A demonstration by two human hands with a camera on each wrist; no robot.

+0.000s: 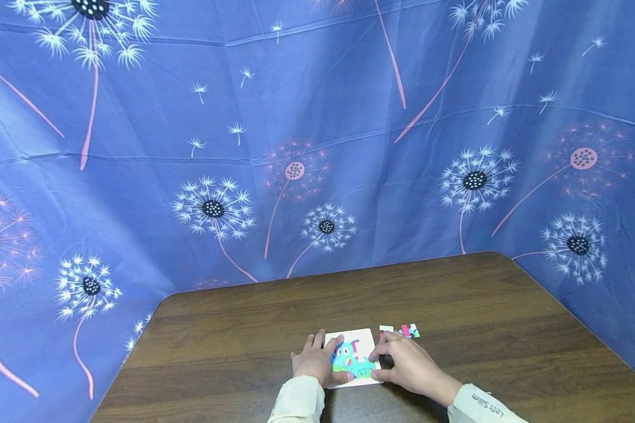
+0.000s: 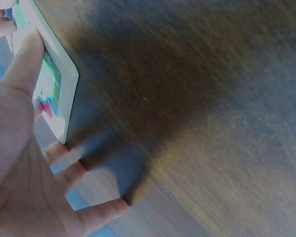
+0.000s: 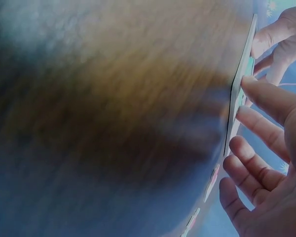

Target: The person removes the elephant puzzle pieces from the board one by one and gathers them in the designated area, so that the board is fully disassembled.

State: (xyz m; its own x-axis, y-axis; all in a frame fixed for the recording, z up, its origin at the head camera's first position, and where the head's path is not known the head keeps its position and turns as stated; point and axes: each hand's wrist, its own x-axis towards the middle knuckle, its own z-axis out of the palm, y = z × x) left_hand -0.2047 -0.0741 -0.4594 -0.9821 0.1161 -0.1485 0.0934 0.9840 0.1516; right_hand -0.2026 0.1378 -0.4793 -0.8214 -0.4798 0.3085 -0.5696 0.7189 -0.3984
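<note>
Left hand (image 1: 313,363) grip spread, touching puzzle board (image 1: 366,339). Right hand (image 1: 407,361) grip parted at its right edge; loose pieces (image 1: 410,331) near.

The head view is bright, while soft shadows (image 2: 153,94) streak the dim, blurry wrist-view tabletop (image 2: 227,163).

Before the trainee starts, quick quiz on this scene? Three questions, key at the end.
1. True or false: the left hand touches the board.
2. Which is nearer the loose pieces?
A) left hand
B) right hand
3. Fill in: the cloth behind the table is mainly ____ in colour.

Key: 1 true; 2 B; 3 blue.
</note>
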